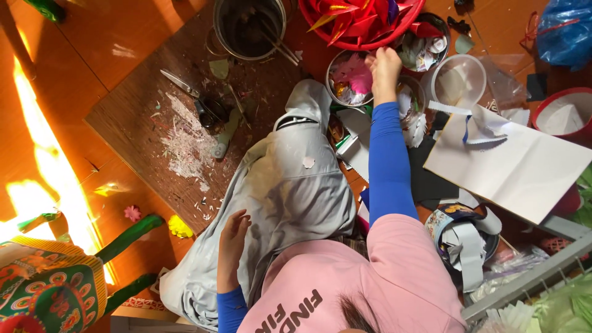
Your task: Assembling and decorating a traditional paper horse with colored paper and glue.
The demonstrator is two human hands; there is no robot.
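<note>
My right hand [383, 69] reaches forward in a blue sleeve, its fingers curled at the rim of a metal bowl [348, 83] full of pink and shiny paper scraps. Whether it grips anything is hidden. Just beyond it stands a red basket [364, 42] heaped with red and yellow folded paper pieces. My left hand [233, 237] lies flat on my grey trouser leg [290, 197], holding nothing. Another bowl of paper scraps [425, 49] sits to the right of my right hand.
A brown board [154, 129] dusted with paper shreds carries scissors [185, 86] and a metal pot [250, 28] holding sticks. On the right are a white paper bag [518, 163], a clear tub [459, 80], a red bowl [564, 114] and a blue plastic bag [564, 31]. A green-legged stool [55, 290] stands at the lower left.
</note>
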